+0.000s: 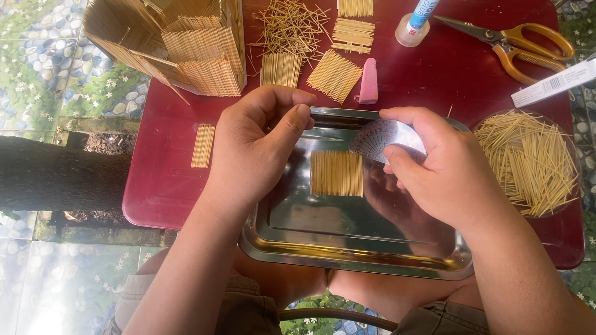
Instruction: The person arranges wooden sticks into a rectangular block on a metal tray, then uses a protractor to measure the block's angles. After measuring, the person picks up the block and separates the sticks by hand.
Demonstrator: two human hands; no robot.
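red counter (167, 186) carries a steel tray (347, 248), and in it a flat panel of glued toothpicks (336, 173) lies beside a clear protractor (382, 139). risk, as i judge it: a nudge from either hand could skew or crack the panel. left hand (254, 149) curls with fingers pinched narrow, maybe on a single toothpick, hard to see; right hand (444, 164) fingers press the protractor.

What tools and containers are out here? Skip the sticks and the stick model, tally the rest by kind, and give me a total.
Scissors: 1
Glue bottle: 1
Protractor: 1
Metal tray: 1
Pink block: 1
Clear round dish: 1
White packet, partly out of view: 1
Total: 7
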